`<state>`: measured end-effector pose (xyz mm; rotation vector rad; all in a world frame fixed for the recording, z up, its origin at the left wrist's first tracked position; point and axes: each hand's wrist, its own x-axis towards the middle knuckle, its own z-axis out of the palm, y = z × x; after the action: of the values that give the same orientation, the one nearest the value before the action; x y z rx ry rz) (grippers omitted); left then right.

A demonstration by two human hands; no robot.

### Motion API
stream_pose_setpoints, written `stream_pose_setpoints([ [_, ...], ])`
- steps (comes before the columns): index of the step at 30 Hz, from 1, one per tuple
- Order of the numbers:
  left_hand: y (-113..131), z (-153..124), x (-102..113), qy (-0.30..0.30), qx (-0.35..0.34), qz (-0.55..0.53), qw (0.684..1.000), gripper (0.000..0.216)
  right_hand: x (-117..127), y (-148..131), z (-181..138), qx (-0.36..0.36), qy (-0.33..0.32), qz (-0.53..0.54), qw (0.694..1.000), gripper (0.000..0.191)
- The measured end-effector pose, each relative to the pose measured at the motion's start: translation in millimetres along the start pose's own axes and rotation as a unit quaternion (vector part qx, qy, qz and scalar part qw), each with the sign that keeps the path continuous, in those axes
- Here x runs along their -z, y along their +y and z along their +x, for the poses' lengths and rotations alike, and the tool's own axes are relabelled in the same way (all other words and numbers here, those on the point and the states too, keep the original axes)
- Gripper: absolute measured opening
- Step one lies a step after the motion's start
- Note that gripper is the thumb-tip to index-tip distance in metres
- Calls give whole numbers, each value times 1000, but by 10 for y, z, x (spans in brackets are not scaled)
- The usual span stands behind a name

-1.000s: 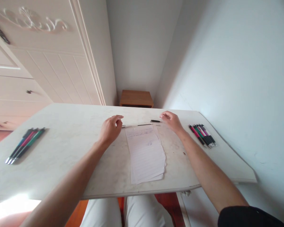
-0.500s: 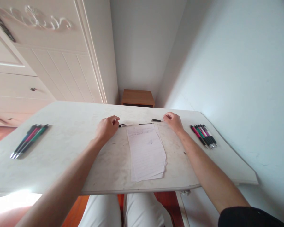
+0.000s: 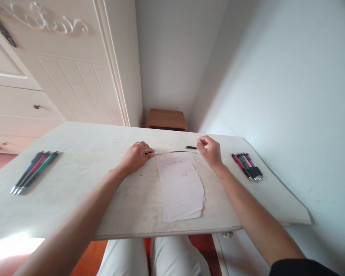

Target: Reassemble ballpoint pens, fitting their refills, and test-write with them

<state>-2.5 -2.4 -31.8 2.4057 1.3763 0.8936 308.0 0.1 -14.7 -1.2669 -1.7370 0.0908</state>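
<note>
My left hand (image 3: 137, 156), a ring on one finger, has its fingers closed at the black end of a white pen barrel (image 3: 158, 153) lying on the table. In line with the barrel, to its right, is a thin dark pen refill (image 3: 178, 151). My right hand (image 3: 211, 150) is pinched, thumb against forefinger; whatever may be between the fingertips is too small to make out. Just left of those fingertips lies a short black pen piece (image 3: 191, 147). Lined paper sheets (image 3: 182, 188) with handwriting lie below the pen parts.
Several assembled pens (image 3: 36, 172) lie together on the left of the white table (image 3: 126, 207). Another group of several coloured pens (image 3: 248, 167) lies on the right, near the wall (image 3: 293, 96). A white cabinet (image 3: 74, 76) and a brown wooden box (image 3: 167, 119) stand beyond the table.
My left hand has moved right and closed at the pen barrel's black end. My right hand has turned slightly, its thumb and forefinger still pinched. The loose pen parts lie much as before.
</note>
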Motion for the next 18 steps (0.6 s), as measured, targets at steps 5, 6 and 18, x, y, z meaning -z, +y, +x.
stream_pose_setpoints([
  [5, -50, -17, 52, 18, 4, -48, 999, 26, -147, -318, -108, 105, -106, 35, 988, 15],
  [6, -52, -16, 63, 20, 8, -58, 998, 26, -180, -359, -125, 117, -125, 33, 985, 15],
  [18, 2, 26, 81, 38, 84, -146, 985, 21, -574, -559, -135, 188, -231, -101, 949, 8],
])
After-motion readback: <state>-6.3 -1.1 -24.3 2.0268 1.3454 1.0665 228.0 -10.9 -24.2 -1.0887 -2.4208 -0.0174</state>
